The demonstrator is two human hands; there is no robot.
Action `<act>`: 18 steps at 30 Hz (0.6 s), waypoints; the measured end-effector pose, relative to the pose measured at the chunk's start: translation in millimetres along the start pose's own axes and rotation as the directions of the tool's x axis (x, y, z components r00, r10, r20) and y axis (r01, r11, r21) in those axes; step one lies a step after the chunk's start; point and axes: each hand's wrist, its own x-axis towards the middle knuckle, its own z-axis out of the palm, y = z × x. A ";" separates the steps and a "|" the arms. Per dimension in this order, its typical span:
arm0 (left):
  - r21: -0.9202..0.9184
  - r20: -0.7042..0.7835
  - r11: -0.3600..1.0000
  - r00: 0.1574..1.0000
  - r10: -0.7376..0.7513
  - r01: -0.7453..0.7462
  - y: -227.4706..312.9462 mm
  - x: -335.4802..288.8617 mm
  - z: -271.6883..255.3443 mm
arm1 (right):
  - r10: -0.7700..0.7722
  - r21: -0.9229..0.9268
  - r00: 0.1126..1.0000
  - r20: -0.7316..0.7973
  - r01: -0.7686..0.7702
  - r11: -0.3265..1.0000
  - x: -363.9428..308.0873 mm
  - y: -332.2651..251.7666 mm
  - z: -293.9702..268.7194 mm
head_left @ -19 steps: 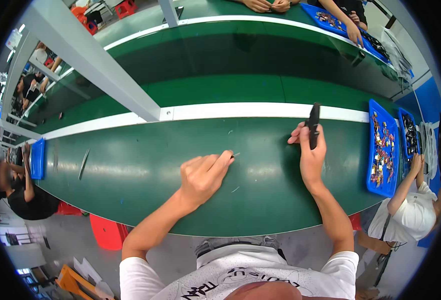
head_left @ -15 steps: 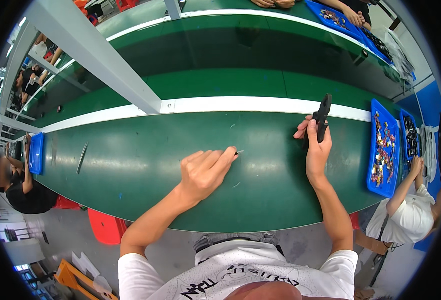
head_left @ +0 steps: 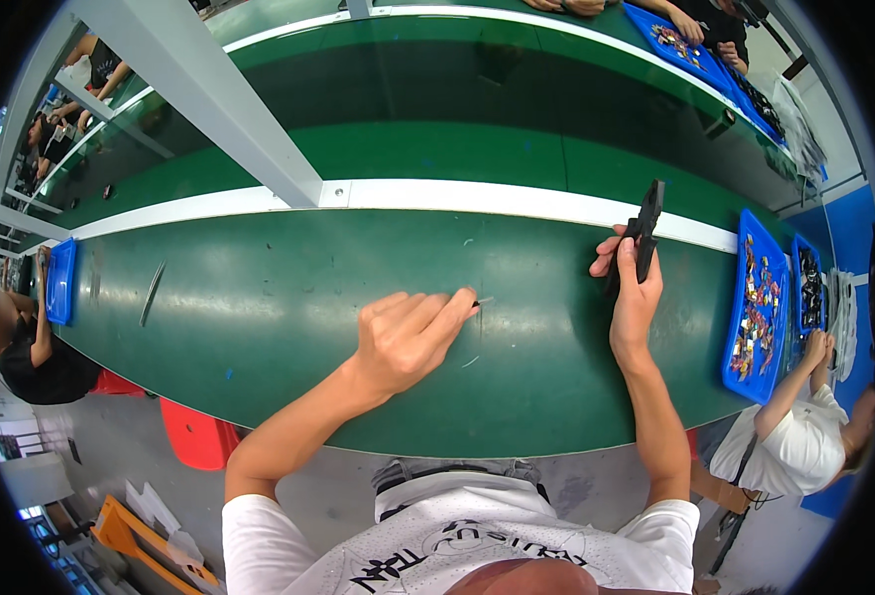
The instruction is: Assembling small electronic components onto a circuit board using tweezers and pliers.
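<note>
Gripping a black tool (head_left: 647, 218) left of the colourful-parts tray (head_left: 748, 387) with my right hand (head_left: 638, 283), I pinch a thin piece (head_left: 487, 299) farther left with my left hand (head_left: 406, 337)

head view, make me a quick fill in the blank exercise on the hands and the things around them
1. The black plier-like tool is held in the person's ____ hand.
2. The small thin piece is pinched in the person's ____ hand.
3. The tray of multicoloured parts nearest the person is coloured ____.
4. The tabletop beneath both hands is coloured ____.

Missing words: right; left; blue; green.
</note>
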 end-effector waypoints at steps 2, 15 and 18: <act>0.004 0.009 1.000 1.000 0.006 -0.006 0.1 0.5 -1.8 | 0.034 0.023 0.999 -0.008 -0.034 0.999 0.8 2.0 0.0; -0.097 0.000 0.990 0.995 -0.103 0.103 -2.2 -8.5 5.5 | -0.168 -0.311 0.979 0.115 0.196 0.930 -13.4 3.4 11.9; -0.094 0.024 0.991 0.996 -0.089 0.091 -1.0 -7.2 3.9 | -0.209 -0.398 0.965 0.160 0.257 0.881 -16.9 -3.3 16.5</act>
